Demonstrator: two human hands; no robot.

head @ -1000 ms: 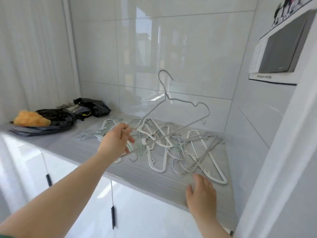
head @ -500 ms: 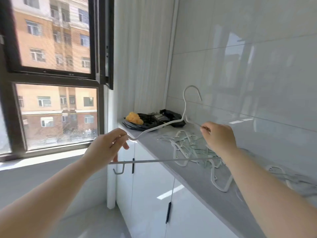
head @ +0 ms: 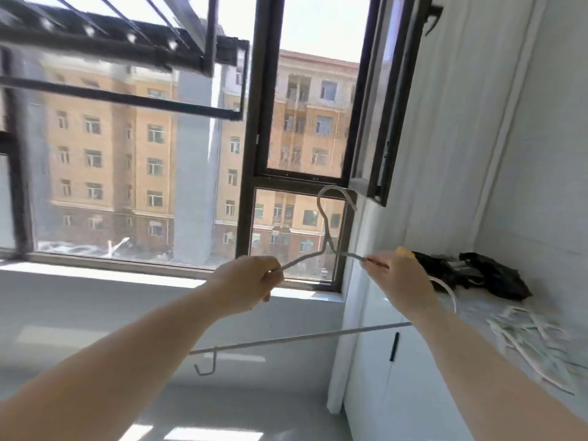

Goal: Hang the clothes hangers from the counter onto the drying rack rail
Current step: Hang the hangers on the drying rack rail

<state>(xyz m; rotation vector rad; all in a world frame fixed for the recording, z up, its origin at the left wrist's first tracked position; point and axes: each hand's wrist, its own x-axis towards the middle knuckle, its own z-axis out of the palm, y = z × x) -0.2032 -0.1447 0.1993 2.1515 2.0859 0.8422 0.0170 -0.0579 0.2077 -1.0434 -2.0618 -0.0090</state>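
A thin grey clothes hanger (head: 325, 237) is held up in front of the window, hook upward. My left hand (head: 246, 283) grips its left shoulder and my right hand (head: 396, 278) pinches its right shoulder. Its bottom bar runs low across the view below both forearms. The dark drying rack (head: 133, 49) with its rails hangs overhead at the upper left, well above the hanger's hook. A pile of several pale hangers (head: 528, 338) lies on the grey counter (head: 471, 310) at the right.
A black bag (head: 486, 275) lies at the counter's far end, with something yellow behind my right hand. An opened black window sash (head: 378, 122) juts inward above the counter. White cabinet doors (head: 375, 370) stand below the counter.
The view has swung left and upward, bringing the overhead rack into sight. Both hands have carried the hanger away from the counter and raised it toward the window.
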